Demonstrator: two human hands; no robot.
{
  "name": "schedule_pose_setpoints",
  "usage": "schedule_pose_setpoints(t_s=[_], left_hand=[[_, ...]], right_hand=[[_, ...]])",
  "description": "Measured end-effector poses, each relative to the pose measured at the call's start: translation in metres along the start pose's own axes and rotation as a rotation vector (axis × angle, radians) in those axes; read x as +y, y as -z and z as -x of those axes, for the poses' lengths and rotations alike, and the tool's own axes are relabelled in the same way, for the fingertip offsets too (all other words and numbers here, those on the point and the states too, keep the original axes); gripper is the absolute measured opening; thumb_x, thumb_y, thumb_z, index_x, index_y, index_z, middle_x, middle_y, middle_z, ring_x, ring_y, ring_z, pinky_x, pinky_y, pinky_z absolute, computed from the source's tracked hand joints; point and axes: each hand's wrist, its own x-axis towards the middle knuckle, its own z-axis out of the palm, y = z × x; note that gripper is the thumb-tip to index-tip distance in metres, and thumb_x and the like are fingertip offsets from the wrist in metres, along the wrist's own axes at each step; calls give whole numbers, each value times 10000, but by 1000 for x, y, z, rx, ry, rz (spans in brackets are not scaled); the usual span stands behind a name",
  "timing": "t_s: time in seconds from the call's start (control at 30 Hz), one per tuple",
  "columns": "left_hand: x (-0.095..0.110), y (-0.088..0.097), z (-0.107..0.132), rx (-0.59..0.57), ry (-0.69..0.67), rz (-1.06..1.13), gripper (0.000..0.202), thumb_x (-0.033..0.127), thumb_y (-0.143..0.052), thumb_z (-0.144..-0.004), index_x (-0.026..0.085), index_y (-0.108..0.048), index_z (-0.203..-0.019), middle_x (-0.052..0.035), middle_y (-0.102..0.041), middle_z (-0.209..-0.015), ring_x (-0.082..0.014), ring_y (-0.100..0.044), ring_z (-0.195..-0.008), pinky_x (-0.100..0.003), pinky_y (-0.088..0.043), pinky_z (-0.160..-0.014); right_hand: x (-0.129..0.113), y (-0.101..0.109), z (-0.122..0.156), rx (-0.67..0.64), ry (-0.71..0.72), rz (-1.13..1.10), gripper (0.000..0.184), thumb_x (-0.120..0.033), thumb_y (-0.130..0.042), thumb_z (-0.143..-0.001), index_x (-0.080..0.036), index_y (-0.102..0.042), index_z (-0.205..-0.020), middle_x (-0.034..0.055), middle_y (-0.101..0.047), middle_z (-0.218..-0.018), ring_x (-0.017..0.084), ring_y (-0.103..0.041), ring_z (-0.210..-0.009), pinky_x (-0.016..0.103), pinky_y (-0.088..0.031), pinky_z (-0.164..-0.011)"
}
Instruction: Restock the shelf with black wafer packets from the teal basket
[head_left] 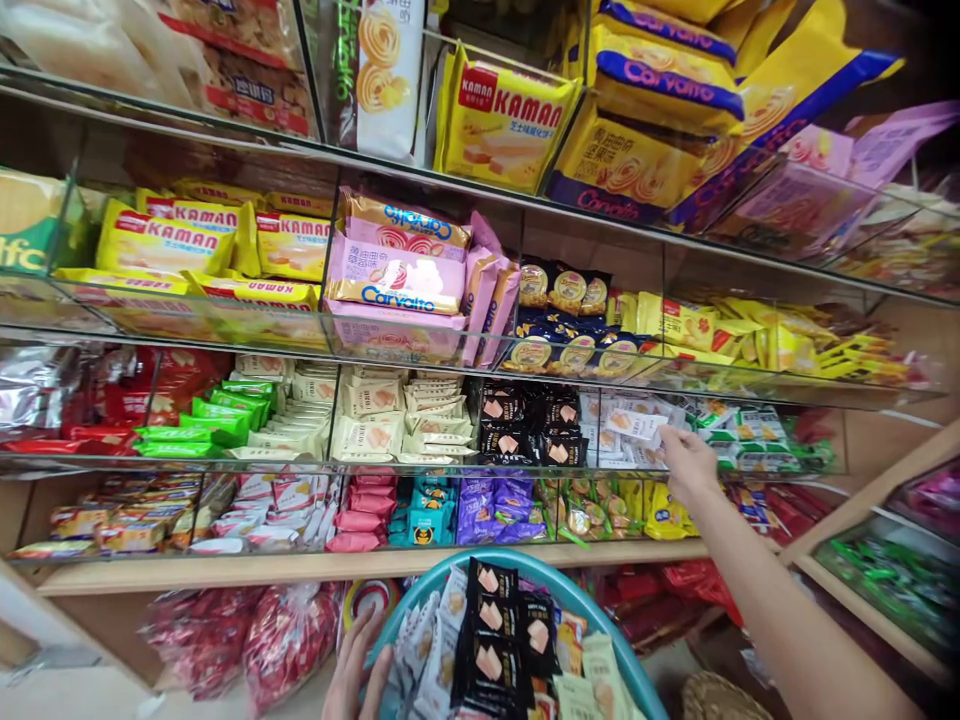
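White packet (632, 424), long axis sideways, lies above and to the right of the basin (570, 580), pinched by your nearer right hand (688, 465), while your left hand (355, 672) is at its left rim, grip unclear.

The hands (690, 465) are bare, as is the long, slender right forearm (780, 590).

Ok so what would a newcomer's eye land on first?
Probably the teal basin at bottom centre, with black packets heaped on top. Then the yellow Carvalto bags at upper right, and the right hand with its fingertips on a white packet, right of centre.
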Motion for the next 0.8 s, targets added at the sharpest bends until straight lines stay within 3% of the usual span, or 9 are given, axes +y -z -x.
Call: schedule_pose_setpoints(t_s=[0.27, 0.43, 0.57, 0.7, 0.8], left_hand=[[12, 14, -8, 13, -2, -71, 497, 507, -483, -879, 190, -572, -1252, -129, -532, -1407, -297, -414, -1364, -504, -318, -1138], [42, 18, -9, 33, -6, -62, 537, 540, -464, -869, 156, -573, -1228, -165, -518, -1406, -296, -388, -1377, -492, -367, -1105], [73, 16, -10, -15, 32, -28, 544, 558, -455, -869, 162, -582, -1220, -158, -580, -1345, -297, -481, -1302, -508, -372, -1093], [108, 12, -6, -179, -30, -19, 445, 516, -474, -890, 198, -640, -1152, -129, -621, -1306, -280, -508, -1275, -480, -354, -1104], [128, 8, 3, -345, -16, 59, 418, 477, -522, -886, 229, -612, -1210, -101, -636, -1279, -259, -550, -1223, -422, -422, -1050]], right_hand=[[-32, 46, 31, -6, -163, -232, 346, -437, -805, -575, -211, -577, -703, 6, -637, -781, 150, -629, -734, 353, -576, -743], [-52, 62, 88, -118, -163, -241, 443, -489, -850, -526, -212, -598, -763, -16, -622, -786, 130, -603, -721, 297, -567, -680], [-59, 56, 169, -391, -134, -52, 370, -527, -742, -706, -207, -620, -845, 3, -640, -838, 137, -604, -774, 270, -531, -720], [-62, 38, 256, -735, -98, 102, 287, -487, -582, -866, -203, -613, -841, 8, -623, -776, 150, -578, -731, 261, -479, -681], [-64, 24, 307, -933, -102, 102, 255, -429, -514, -917, -206, -585, -817, 6, -602, -785, 152, -561, -738, 258, -452, -677]])
